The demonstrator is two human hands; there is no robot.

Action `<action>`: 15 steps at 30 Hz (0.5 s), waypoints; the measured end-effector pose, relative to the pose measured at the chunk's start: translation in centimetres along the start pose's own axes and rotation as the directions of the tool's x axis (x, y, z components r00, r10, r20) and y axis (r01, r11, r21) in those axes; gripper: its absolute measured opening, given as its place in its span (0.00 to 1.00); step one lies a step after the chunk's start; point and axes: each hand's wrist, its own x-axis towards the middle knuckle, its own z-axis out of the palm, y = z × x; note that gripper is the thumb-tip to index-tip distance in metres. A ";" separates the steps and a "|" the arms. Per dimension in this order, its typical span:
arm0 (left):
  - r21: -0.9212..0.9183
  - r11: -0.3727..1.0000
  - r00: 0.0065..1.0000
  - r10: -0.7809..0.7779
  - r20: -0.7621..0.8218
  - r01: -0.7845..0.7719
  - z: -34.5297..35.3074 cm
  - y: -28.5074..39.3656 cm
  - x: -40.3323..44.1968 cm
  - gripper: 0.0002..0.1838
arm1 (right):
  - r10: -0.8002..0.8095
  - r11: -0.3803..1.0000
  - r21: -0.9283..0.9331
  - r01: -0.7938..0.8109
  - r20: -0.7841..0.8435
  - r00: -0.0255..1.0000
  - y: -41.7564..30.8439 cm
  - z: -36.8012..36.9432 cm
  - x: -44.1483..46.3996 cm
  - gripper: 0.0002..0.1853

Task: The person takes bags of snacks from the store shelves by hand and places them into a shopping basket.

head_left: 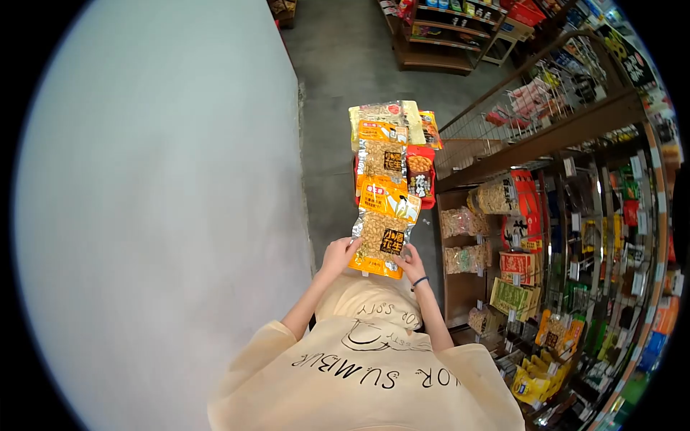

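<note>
The orange-and-clear peanut bag, full and held printed side up, overlaps a matching bag.

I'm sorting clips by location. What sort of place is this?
Most likely a grocery or snack shop: the shelves beside the person are packed with bagged food, small price tags hang along them, and another display rack of packaged goods stands farther off.
</note>
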 end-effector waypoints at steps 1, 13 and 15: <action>0.002 1.000 1.000 -0.012 -0.010 0.012 0.1 -0.4 0.4 0.21 | 0.021 0.999 -0.032 -0.021 0.020 1.000 -0.3 0.0 0.7 0.31; 0.010 0.999 0.988 -0.039 0.149 0.037 0.9 3.7 7.8 0.17 | 0.089 0.992 0.084 -0.091 0.031 0.996 -6.0 -2.8 9.9 0.33; -0.047 0.999 0.985 -0.010 0.172 0.018 1.4 4.8 9.8 0.16 | 0.067 0.995 0.075 -0.066 -0.001 0.998 -6.9 -3.7 11.9 0.33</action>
